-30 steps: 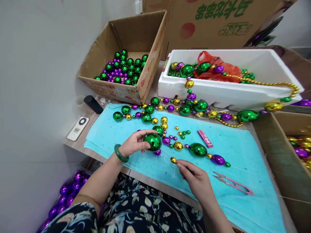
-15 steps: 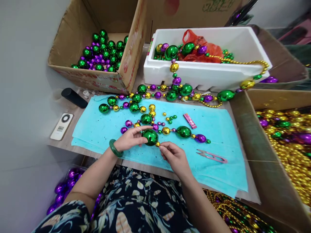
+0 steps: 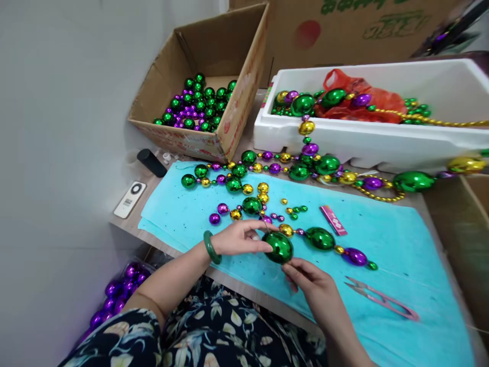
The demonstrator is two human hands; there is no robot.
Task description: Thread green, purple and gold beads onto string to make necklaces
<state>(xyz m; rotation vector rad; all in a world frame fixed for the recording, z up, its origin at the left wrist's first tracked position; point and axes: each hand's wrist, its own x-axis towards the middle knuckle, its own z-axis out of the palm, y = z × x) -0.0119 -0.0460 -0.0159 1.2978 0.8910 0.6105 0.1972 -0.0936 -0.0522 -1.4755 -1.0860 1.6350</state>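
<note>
holding a big green bead (image 3: pixel 278 247) over the blue towel (image 3: pixel 385 229)
left hand (image 3: pixel 241 238) pinches it, thumb opposite fingers; right hand's (image 3: pixel 314 281) fingertips press together at its end, their catch hidden. slick and round, it might slip if the left thumb eases.

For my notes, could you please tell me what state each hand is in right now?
Left hand: closed, holding the large green bead.
Right hand: pinched closed at that bead's end; what it grips is hidden.

two hands (image 3: pixel 239 238) (image 3: pixel 313 280), one pink snipper (image 3: pixel 372 292), one foam box (image 3: pixel 324 146), one bangle (image 3: pixel 208 247)
</note>
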